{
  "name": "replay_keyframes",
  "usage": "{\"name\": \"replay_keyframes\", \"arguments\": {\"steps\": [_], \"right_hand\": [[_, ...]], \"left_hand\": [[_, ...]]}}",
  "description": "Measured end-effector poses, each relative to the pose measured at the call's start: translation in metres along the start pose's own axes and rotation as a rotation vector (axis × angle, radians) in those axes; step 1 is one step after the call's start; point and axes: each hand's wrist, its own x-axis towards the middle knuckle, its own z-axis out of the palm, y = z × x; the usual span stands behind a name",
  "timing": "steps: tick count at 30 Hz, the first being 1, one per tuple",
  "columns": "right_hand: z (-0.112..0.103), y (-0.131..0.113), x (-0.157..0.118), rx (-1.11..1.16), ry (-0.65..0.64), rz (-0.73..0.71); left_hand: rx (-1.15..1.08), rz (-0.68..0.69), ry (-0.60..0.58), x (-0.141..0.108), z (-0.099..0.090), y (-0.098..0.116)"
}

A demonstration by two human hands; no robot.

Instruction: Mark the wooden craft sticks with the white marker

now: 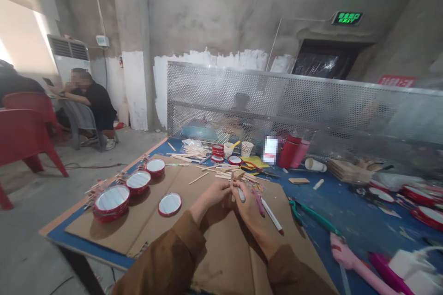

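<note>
My left hand (211, 196) and my right hand (247, 205) meet above a brown cardboard sheet (221, 258), both pinching a thin wooden craft stick (232, 189). A small grey-white piece (241, 195) shows at my right fingers, though its shape is unclear. A pink marker (259, 203) and a white marker with a red tip (272, 217) lie against my right hand's outer side. To the left on the cardboard stand round mirrors with red rims, including a single one (170, 204) and a stack (111, 203).
A blue-topped table (346, 212) holds craft sticks, cups, red bottles, scissors, green pliers and pink tools. A perforated metal screen (277, 97) runs along its far side. At the left, a seated person (93, 106) is near red chairs (24, 133).
</note>
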Motion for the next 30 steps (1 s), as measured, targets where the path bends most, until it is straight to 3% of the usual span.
{"name": "replay_keyframes", "arguments": {"steps": [4, 18, 30], "right_hand": [[-0.001, 0.005, -0.001, 0.037, -0.038, -0.05], [-0.002, 0.008, -0.001, -0.101, 0.028, -0.049], [0.004, 0.008, -0.002, -0.058, 0.017, -0.031]], "left_hand": [[0.059, -0.066, -0.046, 0.003, 0.001, -0.006], [-0.084, -0.02, -0.037, 0.007, 0.013, -0.001], [-0.038, -0.088, -0.03, 0.01, 0.005, -0.002]]}}
